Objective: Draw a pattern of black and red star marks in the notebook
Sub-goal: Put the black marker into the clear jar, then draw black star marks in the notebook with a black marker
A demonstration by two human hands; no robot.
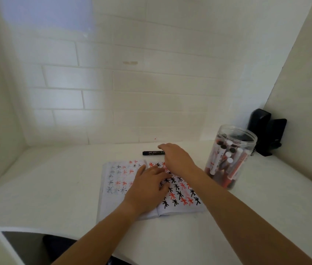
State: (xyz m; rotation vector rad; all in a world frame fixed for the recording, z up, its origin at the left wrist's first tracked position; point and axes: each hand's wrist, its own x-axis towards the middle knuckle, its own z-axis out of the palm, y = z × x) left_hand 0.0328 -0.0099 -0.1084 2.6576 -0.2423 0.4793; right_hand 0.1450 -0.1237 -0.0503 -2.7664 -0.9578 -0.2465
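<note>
An open notebook (pixel 113 190) lies on the white desk, both pages covered with rows of black and red star marks. My left hand (pixel 147 186) rests flat on the notebook near its spine, fingers spread. Beyond the notebook's far edge lies a black marker (pixel 151 153), capped and pointing left-right. My right hand (pixel 176 156) reaches over the notebook's top edge to the marker's right end; its fingers hide that end, and I cannot tell whether they grip it.
A clear plastic jar (pixel 229 155) full of red and black markers stands right of the notebook, close to my right forearm. A black device (pixel 266 131) sits in the back right corner. White walls enclose the desk (pixel 55 178) on three sides.
</note>
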